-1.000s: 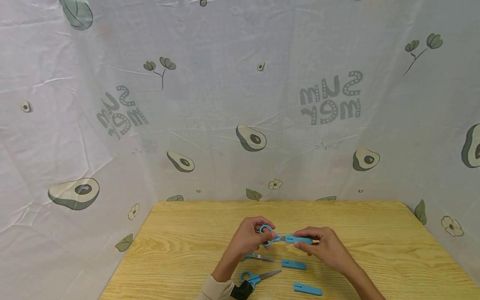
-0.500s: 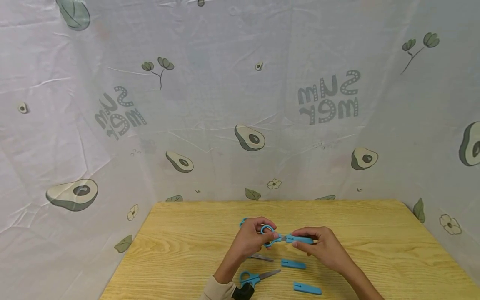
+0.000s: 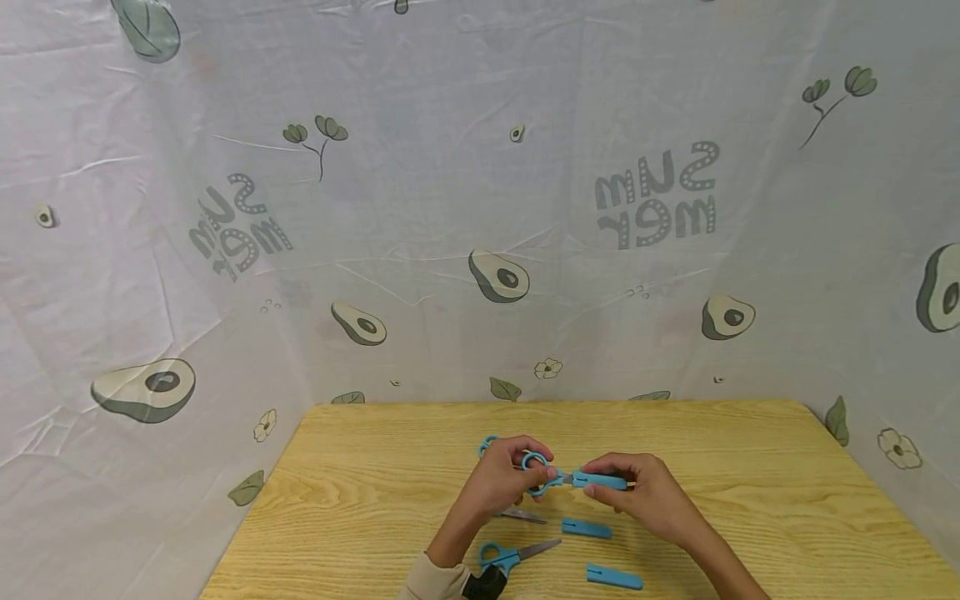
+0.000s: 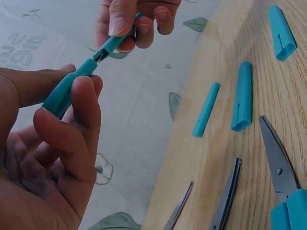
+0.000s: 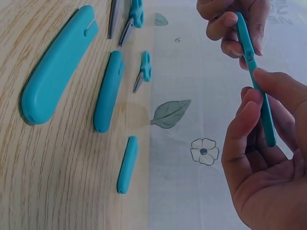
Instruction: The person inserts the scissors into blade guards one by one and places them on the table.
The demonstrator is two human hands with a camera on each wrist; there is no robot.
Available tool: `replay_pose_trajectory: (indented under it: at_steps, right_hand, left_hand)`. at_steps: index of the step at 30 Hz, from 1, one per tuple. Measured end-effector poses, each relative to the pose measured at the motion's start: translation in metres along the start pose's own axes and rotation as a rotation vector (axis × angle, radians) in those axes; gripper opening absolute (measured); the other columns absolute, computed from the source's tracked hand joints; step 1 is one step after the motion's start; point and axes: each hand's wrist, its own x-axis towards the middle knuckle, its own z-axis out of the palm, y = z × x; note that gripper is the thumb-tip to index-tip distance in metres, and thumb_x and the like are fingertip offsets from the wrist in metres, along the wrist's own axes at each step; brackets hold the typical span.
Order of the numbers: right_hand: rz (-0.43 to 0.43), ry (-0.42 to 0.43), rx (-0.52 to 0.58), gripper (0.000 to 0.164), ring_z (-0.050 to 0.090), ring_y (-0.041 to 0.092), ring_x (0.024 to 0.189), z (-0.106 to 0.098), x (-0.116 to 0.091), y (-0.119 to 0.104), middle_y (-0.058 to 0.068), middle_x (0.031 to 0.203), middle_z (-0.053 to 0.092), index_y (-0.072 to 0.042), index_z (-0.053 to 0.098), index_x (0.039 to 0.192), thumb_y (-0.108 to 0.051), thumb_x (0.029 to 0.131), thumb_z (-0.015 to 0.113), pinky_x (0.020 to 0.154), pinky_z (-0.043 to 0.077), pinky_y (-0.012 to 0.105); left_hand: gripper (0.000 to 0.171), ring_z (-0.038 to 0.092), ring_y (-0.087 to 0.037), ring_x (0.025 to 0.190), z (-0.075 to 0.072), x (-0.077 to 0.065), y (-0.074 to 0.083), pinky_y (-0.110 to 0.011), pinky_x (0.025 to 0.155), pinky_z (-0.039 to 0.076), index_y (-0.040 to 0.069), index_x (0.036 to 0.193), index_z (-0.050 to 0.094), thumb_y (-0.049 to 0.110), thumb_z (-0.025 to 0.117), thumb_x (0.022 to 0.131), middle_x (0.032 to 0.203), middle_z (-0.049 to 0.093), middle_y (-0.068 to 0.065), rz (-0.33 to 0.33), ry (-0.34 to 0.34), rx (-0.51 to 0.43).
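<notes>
My left hand (image 3: 498,479) pinches the blue handle (image 4: 62,98) of a pair of scissors between thumb and fingers, with one finger loop standing up in the head view. A short strip of its metal blade (image 3: 567,478) shows. The rest of the blade is hidden inside a blue slotted blade cover (image 3: 603,481), which my right hand (image 3: 645,492) pinches between thumb and fingertips. Scissors and cover lie in one line, held above the wooden table (image 3: 360,500). Below the hands lie larger scissors (image 3: 508,556) with bare blades.
Two loose blue covers, one nearer (image 3: 615,577) and one farther (image 3: 587,528), lie right of the scissors. A third, smaller cover (image 5: 127,165) shows in the wrist views. Other scissors (image 5: 144,72) lie farther back. A patterned cloth (image 3: 420,208) hangs behind the table.
The hands and the joined scissors and cover stay almost in place. A blue loop behind the left hand has come into view, while the handle below its wrist has become covered.
</notes>
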Motion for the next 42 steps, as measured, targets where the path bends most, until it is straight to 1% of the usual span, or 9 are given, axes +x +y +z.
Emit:
replay_pose_trajectory:
  at_steps: [5, 9, 12, 15, 21, 28, 34, 38, 42]
  right_hand:
    - [-0.015, -0.023, -0.023, 0.022, 0.073, 0.005, 0.090, 0.000, -0.002, 0.002, 0.010, 0.113, 0.079, -0.010, 0.079, 0.118, -0.023, 0.100, 0.079, 0.072, 0.063, 0.029]
    - [-0.010, -0.064, -0.049, 0.019, 0.071, 0.004, 0.094, 0.000, -0.004, 0.003, 0.005, 0.111, 0.079, -0.014, 0.080, 0.116, -0.026, 0.100, 0.078, 0.081, 0.060, 0.025]
    - [-0.009, -0.090, -0.053, 0.021, 0.071, 0.005, 0.093, -0.001, -0.006, 0.003, 0.003, 0.109, 0.079, -0.013, 0.079, 0.116, -0.025, 0.099, 0.079, 0.082, 0.059, 0.024]
    - [-0.013, -0.112, -0.047, 0.022, 0.070, 0.004, 0.093, 0.000, -0.006, 0.003, 0.005, 0.110, 0.078, -0.010, 0.079, 0.118, -0.021, 0.098, 0.080, 0.081, 0.060, 0.024]
    - [-0.009, -0.144, -0.047, 0.021, 0.069, 0.003, 0.092, 0.000, -0.009, 0.006, 0.011, 0.117, 0.078, -0.009, 0.078, 0.118, -0.016, 0.098, 0.080, 0.078, 0.060, 0.024]
    - [-0.034, -0.164, -0.047, 0.021, 0.067, 0.004, 0.090, 0.000, -0.012, 0.005, 0.014, 0.119, 0.078, -0.008, 0.078, 0.118, -0.016, 0.099, 0.079, 0.076, 0.059, 0.025]
    - [-0.045, -0.160, -0.091, 0.018, 0.067, 0.001, 0.087, 0.002, -0.017, 0.009, 0.006, 0.112, 0.079, -0.013, 0.079, 0.114, -0.020, 0.097, 0.081, 0.073, 0.059, 0.024]
    - [-0.021, -0.183, -0.090, 0.016, 0.066, 0.001, 0.082, 0.005, -0.025, 0.012, -0.001, 0.105, 0.079, -0.013, 0.080, 0.111, -0.018, 0.096, 0.082, 0.068, 0.057, 0.024]
    - [0.055, -0.228, -0.064, 0.015, 0.064, 0.002, 0.080, 0.009, -0.034, 0.014, -0.004, 0.101, 0.077, -0.014, 0.079, 0.109, -0.017, 0.095, 0.082, 0.067, 0.054, 0.023]
  left_hand:
    - [0.015, 0.072, -0.046, 0.073, -0.001, -0.002, -0.001, -0.026, 0.049, 0.043, 0.011, 0.115, 0.075, 0.018, 0.076, 0.102, 0.085, 0.076, -0.011, -0.010, -0.036, 0.031]
    - [0.022, 0.072, -0.054, 0.082, -0.003, -0.004, -0.001, -0.029, 0.050, 0.044, 0.013, 0.121, 0.074, 0.019, 0.078, 0.101, 0.090, 0.075, -0.008, -0.045, -0.074, 0.046]
    - [0.027, 0.073, -0.054, 0.084, -0.003, -0.006, -0.001, -0.028, 0.050, 0.044, 0.013, 0.124, 0.074, 0.016, 0.080, 0.098, 0.092, 0.073, -0.001, -0.067, -0.094, 0.043]
    - [0.031, 0.072, -0.055, 0.087, -0.004, -0.008, -0.001, -0.029, 0.051, 0.043, 0.012, 0.127, 0.073, 0.011, 0.081, 0.097, 0.097, 0.071, -0.002, -0.078, -0.111, 0.033]
    - [0.034, 0.070, -0.038, 0.072, -0.007, -0.013, -0.001, -0.030, 0.053, 0.044, 0.014, 0.128, 0.073, 0.008, 0.080, 0.096, 0.110, 0.068, -0.004, -0.072, -0.133, 0.053]
    - [0.028, 0.078, -0.039, 0.079, -0.009, -0.017, -0.001, -0.025, 0.051, 0.044, 0.012, 0.127, 0.073, 0.008, 0.076, 0.100, 0.105, 0.067, -0.002, -0.065, -0.157, 0.072]
    - [0.025, 0.078, -0.025, 0.073, -0.012, -0.024, -0.003, -0.023, 0.049, 0.044, 0.011, 0.126, 0.074, 0.008, 0.075, 0.101, 0.105, 0.070, -0.002, -0.063, -0.175, 0.092]
    - [0.026, 0.078, -0.031, 0.073, -0.010, -0.031, -0.006, -0.022, 0.049, 0.045, 0.006, 0.126, 0.073, 0.008, 0.075, 0.100, 0.105, 0.072, 0.000, -0.063, -0.199, 0.113]
    - [0.027, 0.079, -0.036, 0.077, -0.008, -0.040, -0.007, -0.022, 0.050, 0.048, 0.002, 0.127, 0.073, 0.010, 0.074, 0.101, 0.103, 0.073, 0.003, -0.097, -0.235, 0.122]
